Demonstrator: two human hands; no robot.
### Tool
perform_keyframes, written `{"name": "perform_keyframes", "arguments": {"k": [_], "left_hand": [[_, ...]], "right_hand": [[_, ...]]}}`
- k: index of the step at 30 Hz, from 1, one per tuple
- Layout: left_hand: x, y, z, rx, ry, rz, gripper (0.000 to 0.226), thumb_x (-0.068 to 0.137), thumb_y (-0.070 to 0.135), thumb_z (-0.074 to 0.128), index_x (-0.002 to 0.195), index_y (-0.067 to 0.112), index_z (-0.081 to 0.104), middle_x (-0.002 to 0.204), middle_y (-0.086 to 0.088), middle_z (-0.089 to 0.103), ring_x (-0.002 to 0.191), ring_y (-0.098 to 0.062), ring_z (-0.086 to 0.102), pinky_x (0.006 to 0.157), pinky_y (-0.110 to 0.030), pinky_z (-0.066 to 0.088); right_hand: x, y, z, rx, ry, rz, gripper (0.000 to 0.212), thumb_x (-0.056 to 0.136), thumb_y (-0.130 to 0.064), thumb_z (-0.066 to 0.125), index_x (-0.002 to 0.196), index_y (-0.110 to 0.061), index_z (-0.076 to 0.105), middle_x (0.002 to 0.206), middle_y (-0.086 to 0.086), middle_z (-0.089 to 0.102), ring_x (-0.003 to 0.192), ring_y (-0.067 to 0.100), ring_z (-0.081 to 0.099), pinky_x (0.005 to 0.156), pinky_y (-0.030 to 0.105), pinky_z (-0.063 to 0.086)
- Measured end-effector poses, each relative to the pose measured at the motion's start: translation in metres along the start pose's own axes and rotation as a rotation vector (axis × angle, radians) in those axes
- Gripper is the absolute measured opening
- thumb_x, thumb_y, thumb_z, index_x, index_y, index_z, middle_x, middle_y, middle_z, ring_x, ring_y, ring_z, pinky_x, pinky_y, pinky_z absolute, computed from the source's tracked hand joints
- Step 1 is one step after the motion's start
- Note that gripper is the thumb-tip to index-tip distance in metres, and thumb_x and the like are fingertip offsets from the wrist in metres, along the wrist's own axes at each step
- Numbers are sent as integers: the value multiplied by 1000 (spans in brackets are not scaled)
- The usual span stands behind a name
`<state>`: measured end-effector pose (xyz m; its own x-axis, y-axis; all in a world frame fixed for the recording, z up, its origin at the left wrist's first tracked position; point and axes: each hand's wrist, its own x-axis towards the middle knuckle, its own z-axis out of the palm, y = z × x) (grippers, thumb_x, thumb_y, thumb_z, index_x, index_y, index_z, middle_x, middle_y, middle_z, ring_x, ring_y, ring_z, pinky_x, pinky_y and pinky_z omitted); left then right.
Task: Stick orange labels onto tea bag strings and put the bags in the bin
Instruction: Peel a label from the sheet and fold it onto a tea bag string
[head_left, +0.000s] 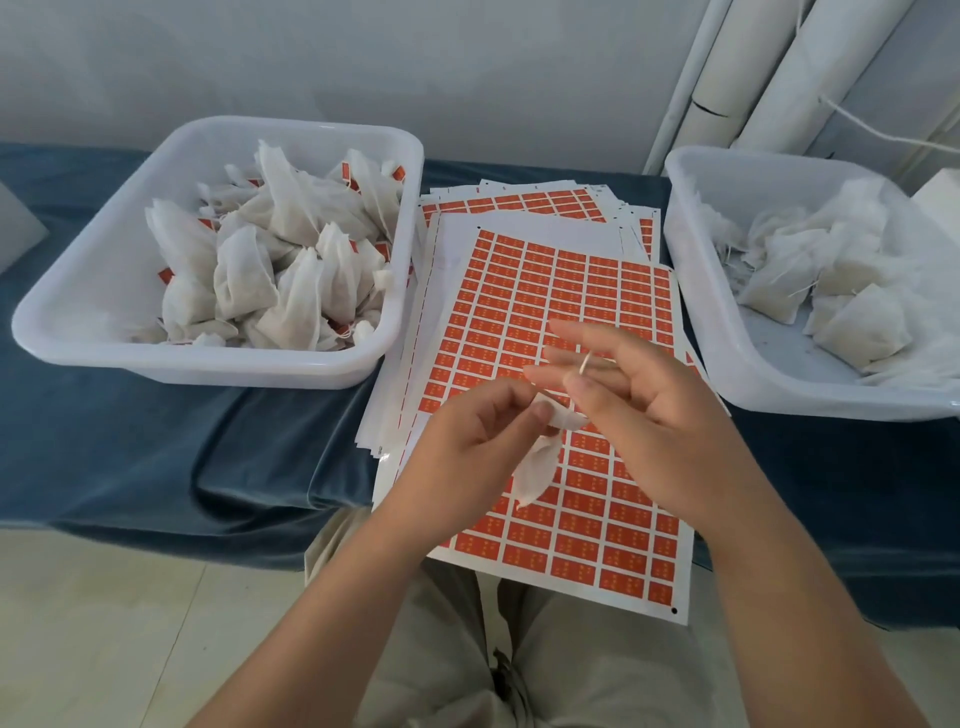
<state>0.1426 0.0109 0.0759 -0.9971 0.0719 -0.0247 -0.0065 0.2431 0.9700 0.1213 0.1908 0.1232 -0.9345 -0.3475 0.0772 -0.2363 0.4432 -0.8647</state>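
Bag (537, 473) in hand is a small white mesh pouch, limp and creased, hanging low over the label sheet (571, 291) at about 6 o'clock from the sheet's middle. Your left hand (483, 431) pinches its gathered top between thumb and fingertips, and the rest dangles free below. A thin pale string (586, 364) rises from that top towards 1 o'clock and loops at your right hand (644, 415), whose fingers are spread and nearly straight. I cannot tell whether the thumb nips the string or the string only lies across the fingers. Expect the bag to weigh next to nothing and to fold wherever you squeeze it. The mesh looks soft, and probably tears if yanked, so keep your hold on the bunched neck, not the body. The string is fine and likely to slip. Take it close to its free end and draw it taut, so that it lies flat when a label folds round it. No label sits on this string as far as I can see, so the sticking step looks undone. The sheet is a grid of small orange labels on white backing, lying on top of more sheets. At 10 o'clock the left bin (78, 291) holds a heap of bags, several showing orange tags, which I judge to be the drop-off. At 2 o'clock the right bin (727, 332) holds bags with bare strings. Both stand on a blue cloth (156, 441).
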Motion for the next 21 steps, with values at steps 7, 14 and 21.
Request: {"name": "perform_keyframes", "arguments": {"k": [7, 14, 21], "left_hand": [[-1, -3, 4, -27, -31, 11, 20, 109, 32, 56, 106, 25, 74, 99, 16, 78, 97, -9, 75, 89, -33, 62], [-6, -1, 5, -96, -91, -13, 18, 110, 32, 55, 102, 32, 71, 100, 13, 79, 97, -9, 76, 84, -17, 59], [-8, 1, 5, -202, -41, -132, 11, 104, 31, 65, 99, 28, 74, 99, 6, 82, 94, -16, 80, 95, -49, 61]], "right_hand": [[2, 10, 4, 8, 38, 34, 35, 105, -46, 55, 139, -54, 52, 120, -43, 65, 117, -20, 58, 82, 7, 41], [3, 15, 8, 30, 96, 64, 31, 106, -43, 56, 136, -52, 55, 117, -40, 68, 115, -17, 61, 90, 19, 49], [1, 16, 10, 98, 148, 83, 27, 105, -41, 58, 132, -49, 60, 113, -33, 73, 106, -8, 69, 82, 16, 58]]}}
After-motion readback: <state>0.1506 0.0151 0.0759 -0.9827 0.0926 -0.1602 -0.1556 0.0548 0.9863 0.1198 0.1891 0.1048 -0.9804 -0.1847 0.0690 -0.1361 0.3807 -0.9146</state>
